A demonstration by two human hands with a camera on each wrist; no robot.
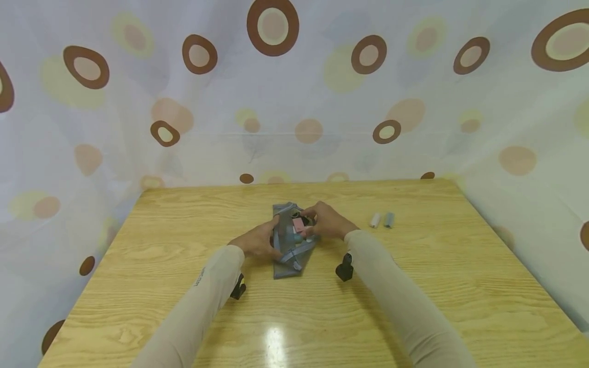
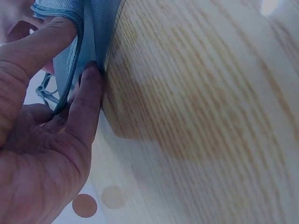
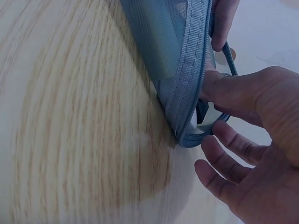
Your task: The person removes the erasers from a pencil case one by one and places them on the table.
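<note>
A grey-blue mesh zip pouch (image 1: 287,268) lies on the table with its zipped mouth spread open. Inside it show a pink block-like item (image 1: 298,225) and other small things, some dark. My left hand (image 1: 259,241) grips the pouch's left side; in the left wrist view the zip edge (image 2: 74,60) runs between thumb and fingers. My right hand (image 1: 329,221) reaches in at the mouth from the right, thumb and forefinger around the pink item. In the right wrist view those fingertips are hidden inside, so a hold cannot be confirmed; the other fingers (image 3: 224,161) are loosely bent outside.
Two small cylinders, one white (image 1: 375,220) and one grey-blue (image 1: 389,220), lie on the wooden table (image 1: 184,220) right of the pouch. A patterned cloth (image 1: 285,102) hangs behind and along the sides. Black wrist mounts (image 1: 344,268) sit under both sleeves.
</note>
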